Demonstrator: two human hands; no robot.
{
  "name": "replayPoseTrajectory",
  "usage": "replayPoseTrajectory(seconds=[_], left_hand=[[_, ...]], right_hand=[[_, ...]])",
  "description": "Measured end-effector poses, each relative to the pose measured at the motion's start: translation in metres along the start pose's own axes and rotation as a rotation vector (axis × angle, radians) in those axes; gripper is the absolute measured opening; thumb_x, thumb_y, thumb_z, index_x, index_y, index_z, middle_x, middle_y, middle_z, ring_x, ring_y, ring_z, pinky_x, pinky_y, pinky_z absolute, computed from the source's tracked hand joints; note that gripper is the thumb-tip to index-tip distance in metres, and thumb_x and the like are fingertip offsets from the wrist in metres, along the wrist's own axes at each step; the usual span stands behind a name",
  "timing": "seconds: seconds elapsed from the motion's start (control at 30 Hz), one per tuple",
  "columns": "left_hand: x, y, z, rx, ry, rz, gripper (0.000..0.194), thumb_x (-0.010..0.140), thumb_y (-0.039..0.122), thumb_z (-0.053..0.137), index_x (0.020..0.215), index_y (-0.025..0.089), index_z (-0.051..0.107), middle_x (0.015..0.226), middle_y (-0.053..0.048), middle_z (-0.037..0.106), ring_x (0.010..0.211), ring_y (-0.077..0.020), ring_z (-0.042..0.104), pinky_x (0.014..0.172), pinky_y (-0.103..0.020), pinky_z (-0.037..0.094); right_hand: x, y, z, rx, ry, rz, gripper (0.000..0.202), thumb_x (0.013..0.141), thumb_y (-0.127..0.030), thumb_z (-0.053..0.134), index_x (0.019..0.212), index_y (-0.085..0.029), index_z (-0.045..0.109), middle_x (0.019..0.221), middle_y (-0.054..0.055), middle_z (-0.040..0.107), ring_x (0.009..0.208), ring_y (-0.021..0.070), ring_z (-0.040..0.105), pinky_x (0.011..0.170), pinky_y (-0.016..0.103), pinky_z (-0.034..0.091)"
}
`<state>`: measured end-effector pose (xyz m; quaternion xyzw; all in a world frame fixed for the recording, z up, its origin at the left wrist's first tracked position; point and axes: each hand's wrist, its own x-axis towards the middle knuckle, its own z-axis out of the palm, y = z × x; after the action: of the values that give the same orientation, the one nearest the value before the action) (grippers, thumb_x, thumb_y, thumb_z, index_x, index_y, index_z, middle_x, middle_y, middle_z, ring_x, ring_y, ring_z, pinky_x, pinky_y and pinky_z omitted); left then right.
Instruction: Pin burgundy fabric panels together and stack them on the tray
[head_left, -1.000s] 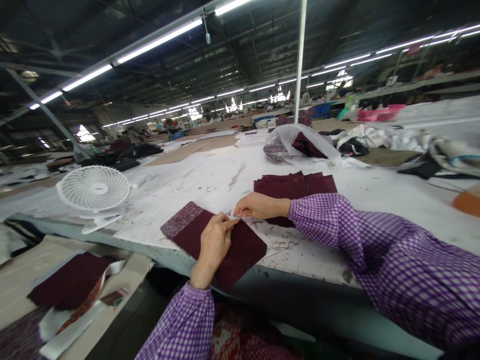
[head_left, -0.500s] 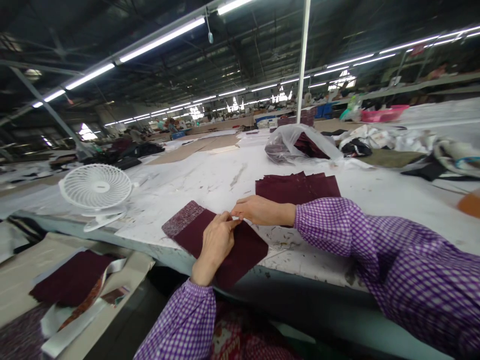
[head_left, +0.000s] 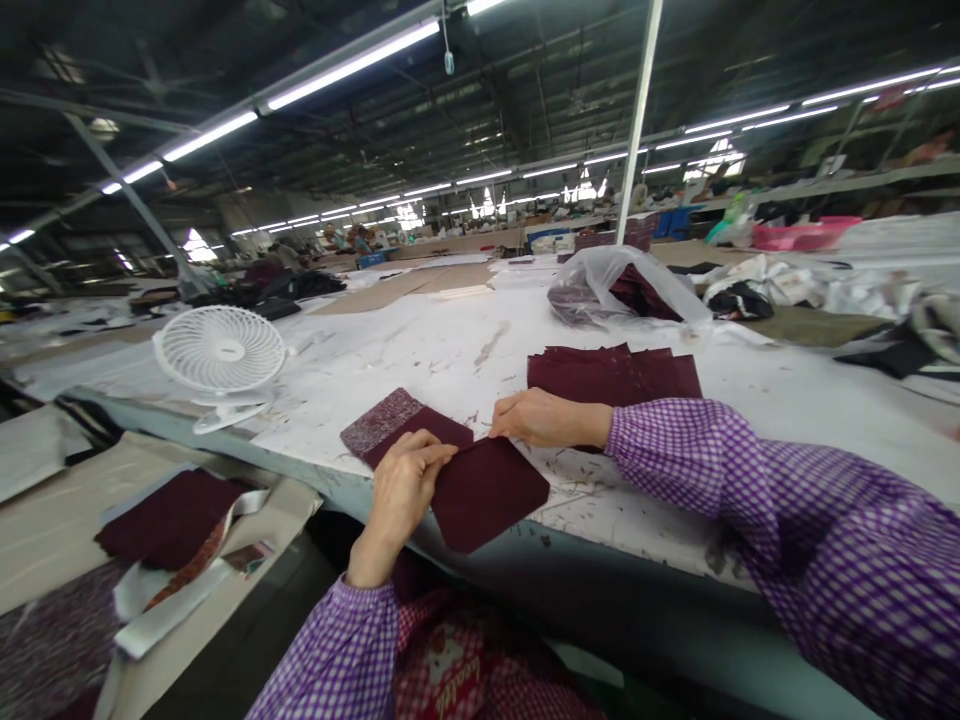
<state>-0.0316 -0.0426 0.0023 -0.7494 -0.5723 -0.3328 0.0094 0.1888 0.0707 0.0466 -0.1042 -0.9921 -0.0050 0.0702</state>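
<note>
A dark maroon fabric piece [head_left: 491,492] lies at the table's front edge, its lower part reaching over the edge. My left hand [head_left: 405,480] pinches the upper left part of this piece, thumb and forefinger together. At its upper corner, my right hand [head_left: 536,415] pinches the fabric. A folded-looking piece with a speckled band [head_left: 382,422] lies left of and partly behind my left hand. Just beyond my right hand rests a stack of maroon pieces [head_left: 611,372].
A white fan [head_left: 221,350] stands at the left on the white-covered table [head_left: 405,345]. Behind the stack are a clear plastic bag [head_left: 585,285] and a metal pole [head_left: 639,120]. Cloth scraps and a pink basin [head_left: 806,234] are at the right; more fabric [head_left: 169,515] lies lower left.
My hands have moved apart along the fabric's upper edge, the left toward the lower left. The maroon piece now lies flatter between them. The whole view has shifted slightly.
</note>
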Motion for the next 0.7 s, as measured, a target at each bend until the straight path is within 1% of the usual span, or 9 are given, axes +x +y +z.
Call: replayPoseTrajectory(seconds=[0.13, 0.2, 0.3, 0.37, 0.5, 0.63, 0.7], left_hand=[[0.0, -0.003, 0.002, -0.011, -0.003, -0.013, 0.024, 0.091, 0.025, 0.049, 0.09, 0.024, 0.073, 0.084, -0.002, 0.063, 0.081, -0.0159, 0.055, 0.072, -0.028, 0.044], [0.0, -0.004, 0.003, -0.008, -0.014, -0.013, 0.024, 0.091, 0.026, 0.049, 0.09, 0.024, 0.073, 0.084, -0.002, 0.062, 0.082, -0.0161, 0.054, 0.073, -0.029, 0.044], [0.0, -0.005, 0.003, 0.006, -0.019, -0.016, 0.024, 0.091, 0.025, 0.048, 0.09, 0.024, 0.072, 0.084, -0.002, 0.062, 0.082, -0.016, 0.053, 0.073, -0.029, 0.043], [0.0, -0.005, 0.004, 0.028, -0.019, 0.001, 0.025, 0.092, 0.026, 0.048, 0.09, 0.024, 0.072, 0.084, -0.002, 0.061, 0.081, -0.016, 0.053, 0.072, -0.029, 0.043], [-0.002, -0.007, 0.001, 0.062, -0.015, 0.061, 0.027, 0.093, 0.026, 0.045, 0.091, 0.023, 0.072, 0.082, -0.003, 0.061, 0.08, -0.0163, 0.053, 0.071, -0.029, 0.043], [-0.009, -0.015, -0.006, 0.001, 0.025, 0.064, 0.025, 0.092, 0.027, 0.046, 0.086, 0.021, 0.07, 0.083, -0.003, 0.062, 0.081, -0.0168, 0.053, 0.073, -0.03, 0.044], [-0.012, -0.02, -0.01, -0.054, 0.024, 0.052, 0.025, 0.091, 0.026, 0.046, 0.083, 0.02, 0.069, 0.084, -0.004, 0.063, 0.082, -0.017, 0.055, 0.075, -0.031, 0.044]], right_hand=[[-0.002, -0.003, -0.003, -0.053, -0.078, -0.014, 0.03, 0.085, -0.004, 0.046, 0.103, -0.013, 0.068, 0.099, 0.01, 0.064, 0.086, 0.0144, 0.059, 0.073, 0.023, 0.043], [-0.001, -0.007, -0.007, -0.116, -0.131, -0.001, 0.034, 0.085, -0.005, 0.045, 0.11, -0.015, 0.067, 0.102, 0.01, 0.062, 0.082, 0.0145, 0.059, 0.069, 0.023, 0.042], [0.004, -0.018, -0.016, -0.23, -0.204, 0.035, 0.044, 0.087, -0.007, 0.044, 0.125, -0.023, 0.06, 0.104, 0.011, 0.06, 0.074, 0.0141, 0.058, 0.062, 0.024, 0.039], [0.01, -0.026, -0.021, -0.294, -0.253, 0.045, 0.049, 0.087, -0.008, 0.044, 0.131, -0.027, 0.055, 0.104, 0.011, 0.06, 0.071, 0.0143, 0.057, 0.059, 0.024, 0.036], [0.029, -0.034, -0.029, -0.367, -0.345, 0.024, 0.052, 0.087, -0.012, 0.044, 0.135, -0.032, 0.051, 0.1, 0.01, 0.064, 0.075, 0.017, 0.06, 0.058, 0.025, 0.033], [0.045, -0.035, -0.033, -0.364, -0.417, -0.018, 0.056, 0.085, -0.01, 0.045, 0.135, -0.034, 0.05, 0.097, 0.009, 0.067, 0.083, 0.0177, 0.062, 0.061, 0.025, 0.034], [0.049, -0.035, -0.035, -0.364, -0.433, -0.027, 0.058, 0.084, -0.01, 0.045, 0.136, -0.034, 0.048, 0.097, 0.009, 0.068, 0.084, 0.0176, 0.062, 0.063, 0.025, 0.035]])
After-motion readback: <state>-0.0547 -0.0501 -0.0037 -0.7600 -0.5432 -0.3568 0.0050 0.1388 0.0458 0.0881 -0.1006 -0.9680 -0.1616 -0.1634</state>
